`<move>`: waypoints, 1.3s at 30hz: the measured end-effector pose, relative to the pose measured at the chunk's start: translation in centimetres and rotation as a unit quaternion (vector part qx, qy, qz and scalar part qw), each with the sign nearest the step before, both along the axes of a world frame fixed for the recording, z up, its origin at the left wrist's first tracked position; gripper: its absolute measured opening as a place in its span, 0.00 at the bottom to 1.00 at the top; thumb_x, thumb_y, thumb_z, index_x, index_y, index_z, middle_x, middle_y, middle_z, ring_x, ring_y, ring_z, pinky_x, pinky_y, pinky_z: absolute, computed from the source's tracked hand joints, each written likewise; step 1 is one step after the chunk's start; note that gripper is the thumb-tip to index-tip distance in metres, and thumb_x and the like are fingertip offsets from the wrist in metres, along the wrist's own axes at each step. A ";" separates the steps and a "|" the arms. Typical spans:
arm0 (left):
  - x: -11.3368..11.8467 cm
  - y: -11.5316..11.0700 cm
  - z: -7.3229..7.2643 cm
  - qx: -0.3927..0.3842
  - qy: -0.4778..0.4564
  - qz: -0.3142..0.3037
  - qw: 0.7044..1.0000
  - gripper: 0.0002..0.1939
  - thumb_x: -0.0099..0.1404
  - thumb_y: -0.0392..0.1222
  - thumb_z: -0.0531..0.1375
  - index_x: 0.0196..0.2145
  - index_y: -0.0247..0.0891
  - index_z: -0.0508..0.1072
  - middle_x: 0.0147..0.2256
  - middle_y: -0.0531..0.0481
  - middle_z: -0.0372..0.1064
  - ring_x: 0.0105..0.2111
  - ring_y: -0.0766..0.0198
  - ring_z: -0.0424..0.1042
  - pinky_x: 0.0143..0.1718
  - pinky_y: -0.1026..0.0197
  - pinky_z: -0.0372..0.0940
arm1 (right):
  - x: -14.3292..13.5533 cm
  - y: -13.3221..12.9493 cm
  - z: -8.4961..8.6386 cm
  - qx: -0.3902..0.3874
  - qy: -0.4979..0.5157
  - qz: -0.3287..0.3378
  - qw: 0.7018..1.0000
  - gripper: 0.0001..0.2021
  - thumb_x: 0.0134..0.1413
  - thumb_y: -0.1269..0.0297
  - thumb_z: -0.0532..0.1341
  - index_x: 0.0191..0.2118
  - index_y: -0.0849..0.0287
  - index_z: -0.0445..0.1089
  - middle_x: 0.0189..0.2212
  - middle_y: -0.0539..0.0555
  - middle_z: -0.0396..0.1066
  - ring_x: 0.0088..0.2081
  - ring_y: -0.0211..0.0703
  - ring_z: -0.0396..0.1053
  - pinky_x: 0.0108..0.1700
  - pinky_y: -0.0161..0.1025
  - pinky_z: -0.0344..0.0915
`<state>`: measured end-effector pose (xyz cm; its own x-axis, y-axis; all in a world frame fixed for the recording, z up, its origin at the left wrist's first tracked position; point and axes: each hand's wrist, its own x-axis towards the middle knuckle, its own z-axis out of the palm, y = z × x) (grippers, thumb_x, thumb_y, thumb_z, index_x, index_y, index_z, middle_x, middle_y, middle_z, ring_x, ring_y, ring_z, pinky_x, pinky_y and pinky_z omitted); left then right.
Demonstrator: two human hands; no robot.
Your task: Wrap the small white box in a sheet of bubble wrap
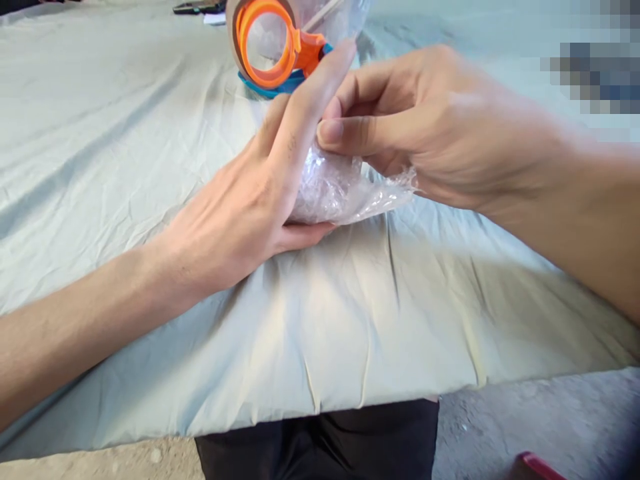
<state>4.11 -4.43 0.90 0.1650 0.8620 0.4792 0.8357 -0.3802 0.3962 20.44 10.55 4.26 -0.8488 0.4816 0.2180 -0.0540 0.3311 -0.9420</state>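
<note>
A crinkled bundle of clear plastic wrap (333, 190) sits between my two hands, just above the near part of the cloth. My left hand (260, 173) cups it from the left, thumb beneath and fingers stretched over its far side. At the top of the bundle, my right hand (410, 123) pinches with thumb and forefinger close to my left fingers; a loose corner of the wrap sticks out below it. Whatever may lie inside the wrap is hidden. Just beyond my left fingers stands an orange and blue tape dispenser (293, 57) with a wide roll on it.
A pale, wrinkled cloth (125, 167) covers the table and hangs over its near edge. More clear plastic (345, 20) lies behind the dispenser. A dark flat object (200, 7) rests at the far edge. Below, dark clothing and a red object (537, 465) show.
</note>
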 end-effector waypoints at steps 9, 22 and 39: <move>-0.5 0.2 0.1 -0.003 0.013 0.009 1.000 0.57 0.65 0.41 0.74 0.81 0.66 0.49 0.83 0.54 0.43 0.81 0.44 0.57 0.79 0.38 0.66 | 0.3 0.5 -0.1 0.056 -0.013 0.000 0.998 0.16 0.73 0.75 0.67 0.31 0.54 0.83 0.26 0.37 0.77 0.28 0.20 0.74 0.28 0.22 0.66; -0.8 0.8 -0.6 0.035 0.025 0.013 0.999 0.58 0.61 0.43 0.72 0.81 0.60 0.50 0.82 0.51 0.49 0.79 0.42 0.60 0.76 0.38 0.68 | 0.6 -1.5 0.5 0.381 0.022 -0.131 0.915 0.16 0.64 0.76 0.71 0.27 0.56 0.68 0.31 0.37 0.69 0.36 0.23 0.67 0.42 0.29 0.66; -0.6 1.2 0.8 -0.043 0.044 0.036 0.997 0.31 0.66 0.51 0.67 0.63 0.46 0.64 0.62 0.44 0.72 0.62 0.42 0.72 0.62 0.42 0.73 | 2.0 -0.7 -1.3 0.328 0.101 -0.113 0.933 0.08 0.77 0.54 0.64 0.48 0.48 0.78 0.43 0.35 0.78 0.45 0.27 0.79 0.50 0.26 0.72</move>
<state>3.48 -3.25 1.74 0.1392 0.9109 0.3884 0.8930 -0.2850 0.3483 22.41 9.88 2.92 -0.6516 0.3505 0.6727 -0.0673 0.8566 -0.5115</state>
